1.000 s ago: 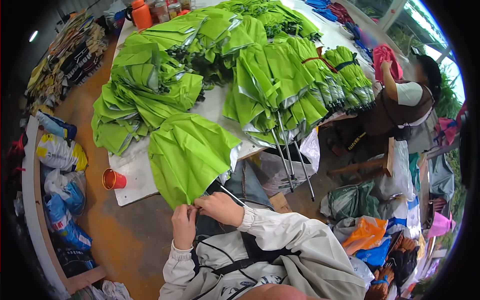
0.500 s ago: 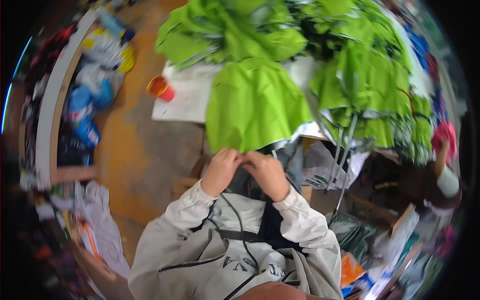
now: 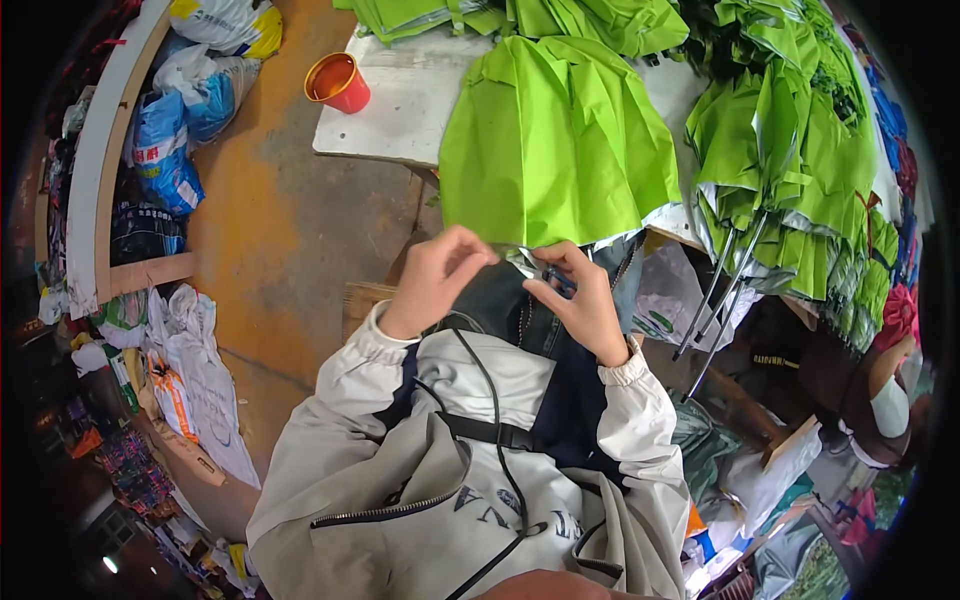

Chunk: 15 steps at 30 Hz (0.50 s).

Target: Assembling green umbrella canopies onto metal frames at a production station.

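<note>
A bright green umbrella canopy (image 3: 555, 140) with silver lining hangs over the table's near edge toward my lap. At its lower edge a small silver flap (image 3: 522, 262) turns up between my hands. My left hand (image 3: 432, 282) is just left of the flap, thumb and forefinger brought together. Anything in that pinch is too small to make out. Right of the flap, my right hand (image 3: 585, 305) has its fingers closed round a small dark blue object (image 3: 560, 282). The fingers hide most of that object, so its kind does not show.
More green umbrellas (image 3: 790, 150) are heaped at the right, their metal shafts (image 3: 722, 290) sticking out toward me. A red cup (image 3: 340, 84) stands on the white tabletop (image 3: 385, 120). Plastic bags (image 3: 165, 150) lie at the left. Another person's arm (image 3: 885, 385) shows at far right.
My hands, together at the canopy's edge before, have moved apart. The silver flap and the dark blue object now show between them. The whole view has shifted, with the table higher in it.
</note>
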Each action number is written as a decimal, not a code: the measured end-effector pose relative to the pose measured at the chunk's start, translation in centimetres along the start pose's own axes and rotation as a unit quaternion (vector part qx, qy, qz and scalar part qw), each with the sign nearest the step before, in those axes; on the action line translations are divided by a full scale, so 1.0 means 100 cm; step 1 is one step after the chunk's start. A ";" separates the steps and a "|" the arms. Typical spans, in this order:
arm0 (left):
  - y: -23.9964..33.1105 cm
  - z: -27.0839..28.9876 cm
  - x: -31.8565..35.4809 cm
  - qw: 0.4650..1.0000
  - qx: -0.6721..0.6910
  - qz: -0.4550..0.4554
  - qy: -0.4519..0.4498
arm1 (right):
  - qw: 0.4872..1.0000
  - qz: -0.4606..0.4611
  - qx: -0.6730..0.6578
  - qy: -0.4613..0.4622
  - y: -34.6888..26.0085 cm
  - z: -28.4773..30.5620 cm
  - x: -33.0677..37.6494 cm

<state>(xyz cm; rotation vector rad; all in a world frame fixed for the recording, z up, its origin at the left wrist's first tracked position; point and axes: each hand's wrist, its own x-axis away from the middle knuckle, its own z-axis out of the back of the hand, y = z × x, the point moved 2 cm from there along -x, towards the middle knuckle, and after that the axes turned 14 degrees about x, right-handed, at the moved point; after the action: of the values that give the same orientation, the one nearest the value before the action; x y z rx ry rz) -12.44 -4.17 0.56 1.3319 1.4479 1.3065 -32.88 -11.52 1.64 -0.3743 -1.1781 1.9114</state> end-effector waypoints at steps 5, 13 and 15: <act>0.014 0.070 0.009 0.991 -0.125 -0.013 0.054 | 0.981 -0.025 -0.185 -0.055 0.016 -0.004 0.007; -0.008 0.176 0.034 0.933 -0.268 -0.056 0.233 | 0.966 -0.046 -0.229 -0.113 0.020 0.002 0.015; -0.003 0.183 0.039 0.909 -0.316 -0.086 0.258 | 0.963 -0.043 -0.236 -0.123 0.017 -0.002 0.014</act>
<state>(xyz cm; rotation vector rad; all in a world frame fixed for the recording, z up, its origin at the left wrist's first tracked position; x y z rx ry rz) 4.53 2.99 -2.73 0.4375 1.2524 1.8815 -34.46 -10.67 0.37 -0.3332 -1.7942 1.6202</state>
